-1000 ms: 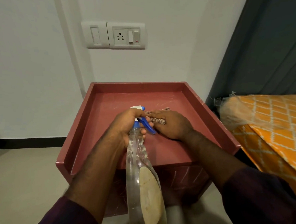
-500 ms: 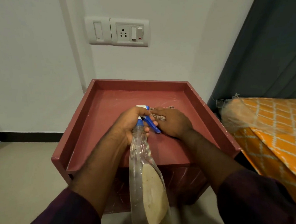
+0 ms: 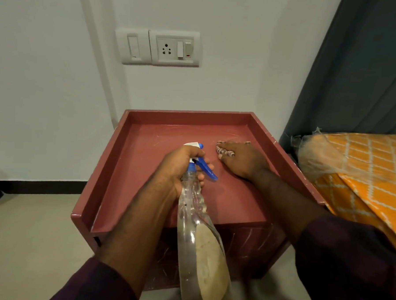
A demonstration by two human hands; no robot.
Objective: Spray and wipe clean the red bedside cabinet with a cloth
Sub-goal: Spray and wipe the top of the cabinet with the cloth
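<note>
cloth (image 3: 224,151) under the right hand (image 3: 242,160) has slid right and back across the red cabinet (image 3: 146,161) top, fingers pressed flat on it; wiping looks well underway. left hand (image 3: 180,167) grips the spray bottle (image 3: 195,218) neck, trigger probably unsqueezed.

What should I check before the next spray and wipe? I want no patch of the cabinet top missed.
1. Spray bottle held firmly in the left hand: ok.
2. Finger on the blue trigger: ok.
3. Nozzle aimed at the cabinet top: ok, it points forward over the tray-like top.
4. Cloth under the right hand, flat on the surface: ok.
5. Liquid left in the bottle: cannot tell.
6. Wall socket out of the spray path: cannot tell; it sits on the wall above the cabinet.
</note>
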